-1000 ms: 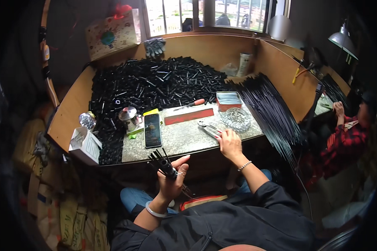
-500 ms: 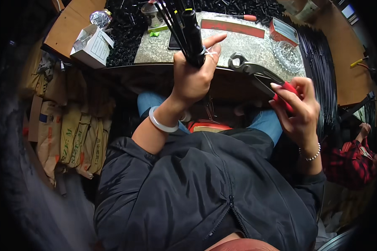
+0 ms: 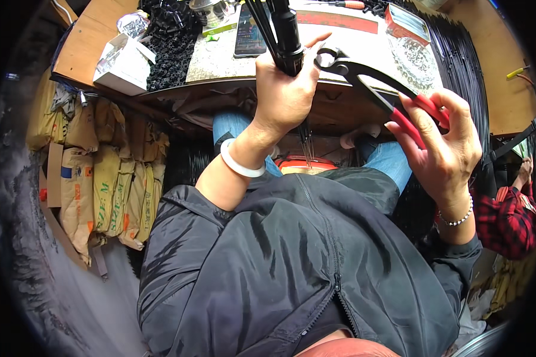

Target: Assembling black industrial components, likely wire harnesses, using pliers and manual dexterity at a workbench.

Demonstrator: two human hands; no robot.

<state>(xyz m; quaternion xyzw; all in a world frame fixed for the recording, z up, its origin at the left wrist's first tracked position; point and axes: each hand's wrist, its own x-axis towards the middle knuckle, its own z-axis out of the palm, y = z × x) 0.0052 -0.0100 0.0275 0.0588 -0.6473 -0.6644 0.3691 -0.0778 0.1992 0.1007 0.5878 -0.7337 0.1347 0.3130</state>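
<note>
My left hand is closed round what looks like a black umbrella frame, a thick dark tube with thin rods along its left side. It is held upright above the front edge of the workbench. Thin metal ends hang below the fist, and the index finger points out to the right. My right hand grips a pair of pincers by their spread red handles. The rounded jaws are close to my left fingertips; whether anything sits between them cannot be made out.
On the bench are a phone, a red strip, a glass ashtray, a red box and an open white box. Small black parts are heaped left, long black rods right. Sacks stand left; a person in plaid sits right.
The pincers' handles have spread apart, and their jaws have come up to my left fingertips. A white tie or thread at the frame is now out of sight. The view has shifted and brightened.
</note>
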